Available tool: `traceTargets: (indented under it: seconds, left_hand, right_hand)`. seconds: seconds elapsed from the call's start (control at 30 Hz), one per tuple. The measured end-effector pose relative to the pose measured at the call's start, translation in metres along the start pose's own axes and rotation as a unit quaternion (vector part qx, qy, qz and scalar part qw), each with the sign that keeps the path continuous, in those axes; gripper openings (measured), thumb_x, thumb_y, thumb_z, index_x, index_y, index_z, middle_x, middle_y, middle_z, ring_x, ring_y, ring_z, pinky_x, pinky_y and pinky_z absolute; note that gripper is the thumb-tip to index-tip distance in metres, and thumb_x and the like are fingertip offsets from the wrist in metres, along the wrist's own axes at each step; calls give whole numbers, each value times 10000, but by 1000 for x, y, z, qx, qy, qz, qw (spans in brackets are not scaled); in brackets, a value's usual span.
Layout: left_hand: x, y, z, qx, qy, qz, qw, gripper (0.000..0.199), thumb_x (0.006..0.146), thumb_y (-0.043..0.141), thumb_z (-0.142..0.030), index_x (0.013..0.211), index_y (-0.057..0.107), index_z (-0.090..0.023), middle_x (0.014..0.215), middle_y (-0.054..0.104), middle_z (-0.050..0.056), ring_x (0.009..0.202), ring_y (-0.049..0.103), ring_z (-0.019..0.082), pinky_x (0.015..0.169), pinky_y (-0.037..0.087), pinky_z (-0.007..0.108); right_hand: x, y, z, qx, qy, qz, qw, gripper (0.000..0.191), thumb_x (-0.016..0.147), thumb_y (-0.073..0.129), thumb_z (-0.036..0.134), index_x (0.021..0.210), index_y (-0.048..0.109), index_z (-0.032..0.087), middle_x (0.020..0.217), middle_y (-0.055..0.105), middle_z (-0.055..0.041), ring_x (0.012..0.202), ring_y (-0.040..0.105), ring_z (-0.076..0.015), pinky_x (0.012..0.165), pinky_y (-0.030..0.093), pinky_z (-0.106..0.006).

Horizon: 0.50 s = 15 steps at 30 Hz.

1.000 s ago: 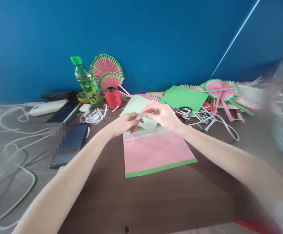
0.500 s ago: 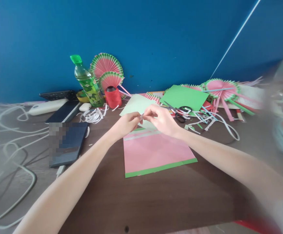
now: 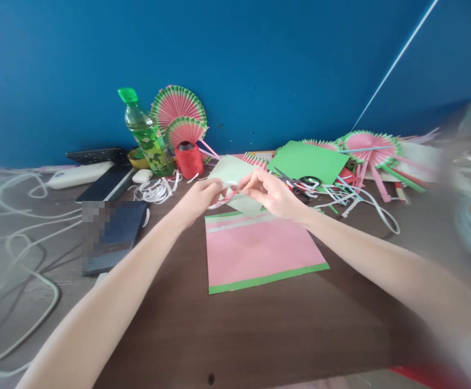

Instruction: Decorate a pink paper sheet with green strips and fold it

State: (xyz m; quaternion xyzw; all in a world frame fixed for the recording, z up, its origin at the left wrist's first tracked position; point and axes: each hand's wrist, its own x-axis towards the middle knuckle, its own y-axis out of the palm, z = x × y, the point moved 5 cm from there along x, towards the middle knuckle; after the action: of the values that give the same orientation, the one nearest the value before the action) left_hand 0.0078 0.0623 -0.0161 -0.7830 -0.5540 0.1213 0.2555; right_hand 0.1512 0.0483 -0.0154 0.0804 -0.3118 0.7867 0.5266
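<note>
My left hand (image 3: 203,201) is closed on a thin white strip (image 3: 230,186), which curls between the two hands. My right hand (image 3: 267,193) pinches the strip's other side, its fingertips close to those of the left. Behind and under the hands lies a pale green sheet (image 3: 241,204). Nearer to me is a pink sheet (image 3: 259,248) with a green band along its front edge and pale and green bands at its back edge. A green sheet (image 3: 308,162) lies to the right, with black-handled scissors (image 3: 300,186) at its front.
At the back left stand a green bottle (image 3: 150,143), a red thread spool (image 3: 188,160) and pleated pink-green fans (image 3: 178,108). White strips (image 3: 156,190), a dark phone-like device (image 3: 117,237) and cables (image 3: 52,275) lie left. More fans (image 3: 371,148) and paper scraps (image 3: 351,197) lie right.
My hands have moved slightly apart, the left one to the left and the right one a little right. A white curl now shows between and below the fingers. The view has shifted slightly.
</note>
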Motion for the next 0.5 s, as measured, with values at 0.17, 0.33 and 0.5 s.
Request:
traceTargets:
  seconds: [0.17,0.33,0.5]
  left_hand:
    - [3,-9,5,199,3,-25,980,304,829,344,-365,648,514,-190,550,453,-19,538,434,126,551,306,246]
    - [2,2,16,425,9,-22,905,222,804,448,-369,751,561,-186,772,599,58,757,551,228,655,369,315]
    - [-5,27,4,386,210,-17,898,176,806,465,-215,942,572,-184,1012,574,74,969,502,225,853,364,352]
  right_hand:
    - [5,-15,-10,-28,112,88,989,166,772,564,320,770,543,155,885,619,-58,802,561,-146,720,424,-295]
    - [0,-35,-22,-58,267,143,951,207,698,624,337,792,653,155,783,642,-49,713,569,-136,623,431,-254]
    - [-3,-31,-27,-97,316,191,924,132,646,631,261,723,676,164,722,657,-32,641,555,-122,552,396,-231]
